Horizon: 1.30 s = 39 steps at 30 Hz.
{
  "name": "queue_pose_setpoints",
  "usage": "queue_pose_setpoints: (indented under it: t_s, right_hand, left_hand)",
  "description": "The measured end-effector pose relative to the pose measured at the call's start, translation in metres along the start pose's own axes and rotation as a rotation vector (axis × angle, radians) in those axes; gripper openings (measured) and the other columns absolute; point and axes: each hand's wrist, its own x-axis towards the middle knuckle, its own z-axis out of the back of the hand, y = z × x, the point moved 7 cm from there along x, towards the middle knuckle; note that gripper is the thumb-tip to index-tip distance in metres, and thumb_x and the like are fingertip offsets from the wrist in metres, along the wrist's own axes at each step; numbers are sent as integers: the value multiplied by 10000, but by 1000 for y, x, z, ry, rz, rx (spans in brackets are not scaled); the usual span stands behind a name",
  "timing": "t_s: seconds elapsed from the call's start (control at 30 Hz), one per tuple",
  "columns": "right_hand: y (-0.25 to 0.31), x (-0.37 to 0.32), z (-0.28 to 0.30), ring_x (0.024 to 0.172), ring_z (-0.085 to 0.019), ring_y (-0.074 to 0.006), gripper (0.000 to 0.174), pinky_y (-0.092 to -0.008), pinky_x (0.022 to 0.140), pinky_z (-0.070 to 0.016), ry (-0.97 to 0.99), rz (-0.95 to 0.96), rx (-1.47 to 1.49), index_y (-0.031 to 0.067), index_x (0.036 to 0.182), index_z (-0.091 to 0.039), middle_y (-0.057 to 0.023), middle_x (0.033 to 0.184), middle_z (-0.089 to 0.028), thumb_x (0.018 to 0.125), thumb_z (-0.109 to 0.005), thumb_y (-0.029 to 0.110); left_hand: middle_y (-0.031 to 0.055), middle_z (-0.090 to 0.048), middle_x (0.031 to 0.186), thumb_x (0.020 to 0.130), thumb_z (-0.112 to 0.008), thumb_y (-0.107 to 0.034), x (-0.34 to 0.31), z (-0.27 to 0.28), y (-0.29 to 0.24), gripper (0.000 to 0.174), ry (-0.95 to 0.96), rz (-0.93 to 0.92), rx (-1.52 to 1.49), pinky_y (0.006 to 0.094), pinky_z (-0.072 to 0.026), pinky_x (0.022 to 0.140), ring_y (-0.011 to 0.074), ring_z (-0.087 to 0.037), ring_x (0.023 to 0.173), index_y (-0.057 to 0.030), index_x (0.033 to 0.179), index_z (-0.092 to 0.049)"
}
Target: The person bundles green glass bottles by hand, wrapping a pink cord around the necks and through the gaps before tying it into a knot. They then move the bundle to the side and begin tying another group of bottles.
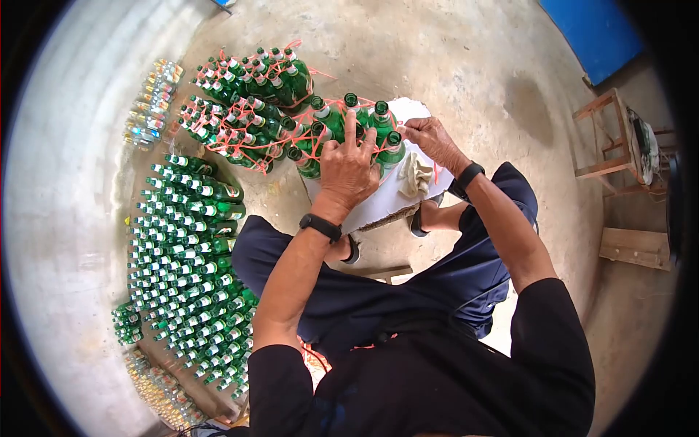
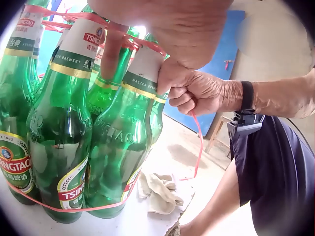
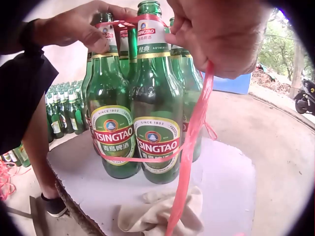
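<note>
Tying seems in hand, the left hand [image 1: 349,171] spread over necks of upright green glass bottles [image 3: 147,98] at the low white tabletop's [image 1: 375,205] far left, the right hand [image 1: 435,142] pinching pink plastic strap [image 3: 189,142] that probably needs drawing taut next.

A stool [image 1: 627,132] stands near a blue panel [image 1: 593,36].

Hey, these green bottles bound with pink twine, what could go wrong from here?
A hard pull by the right hand on the pink twine might tip a green bottle. The lower loop sits low on the bottles, so it could slip off if it's slack. The twine's tail hangs close to the crumpled cloth on the white board and might snag it.
</note>
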Motion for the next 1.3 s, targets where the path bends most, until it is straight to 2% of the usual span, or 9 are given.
queue_pose_setpoints:
  t_s: [0.1,0.23,0.37,0.5,0.67,0.7,0.87,0.97,1.3]
  right_hand:
    - [-1,-5,-2,666,-428,-66,328,-288,592,-394,-53,2,12,-43,918,-728,69,687,-507,976,-673,275]
    - [8,-15,-6,644,-401,-81,305,-303,578,-394,-62,-4,-50,-49,944,-691,1,639,-401,982,-664,253]
    - [3,-21,-17,611,-386,-99,299,-337,558,-401,-79,58,-47,-42,921,-694,-41,620,-377,988,-669,249]
    - [15,-44,-43,602,-393,-106,311,-351,561,-416,-41,75,-124,-37,880,-676,-79,605,-379,995,-666,252]
    - [36,-67,-74,566,-506,-283,259,-393,597,-455,22,189,-117,-10,872,-668,-205,676,-542,980,-666,226]
    - [32,-65,-75,635,-586,-374,204,-413,622,-492,50,167,-154,20,902,-708,-213,765,-637,960,-689,214]
    - [33,-65,-69,701,-668,-373,147,-422,636,-527,-36,278,-202,66,951,-755,-189,781,-677,946,-709,205]
    - [36,-64,-69,709,-671,-382,133,-439,624,-526,-67,311,-278,74,933,-752,-180,762,-674,943,-708,199]
    - [22,-56,-70,682,-658,-403,278,-496,615,-510,-187,226,-379,37,781,-679,-189,695,-652,951,-687,257]
  left_hand:
    - [295,-428,1548,694,-776,-243,0,1,1,558,-34,-35,-40,381,-493,812,272,-692,1042,-148,1241,-722]
    - [277,-436,1549,701,-781,-210,-1,1,8,448,41,-26,-162,380,-506,855,282,-691,1033,-200,1148,-768]
    - [199,-485,1530,716,-794,-178,-6,12,21,358,5,-110,-174,401,-494,901,251,-691,973,-237,1069,-786]
    - [137,-517,1498,755,-781,-192,-14,23,41,303,221,-228,-240,477,-451,972,271,-662,1083,-245,1053,-763]
    - [113,-509,1499,762,-794,-137,-29,40,52,309,267,-325,-217,462,-437,984,280,-616,1159,-241,1048,-745]
    - [113,-507,1501,761,-794,-134,-30,40,53,310,265,-309,-232,459,-436,986,284,-615,1159,-240,1049,-746]
    - [131,-513,1498,750,-764,-95,-28,42,47,337,272,-256,-244,464,-441,990,334,-574,1214,-193,1072,-745]
    - [126,-530,1481,748,-760,-53,-23,59,34,342,146,-290,-233,472,-445,1022,346,-598,1138,-157,1073,-751]
    - [48,-717,1094,728,-658,24,5,53,10,317,170,-371,-306,481,-421,1035,283,-607,1146,-85,1018,-726]
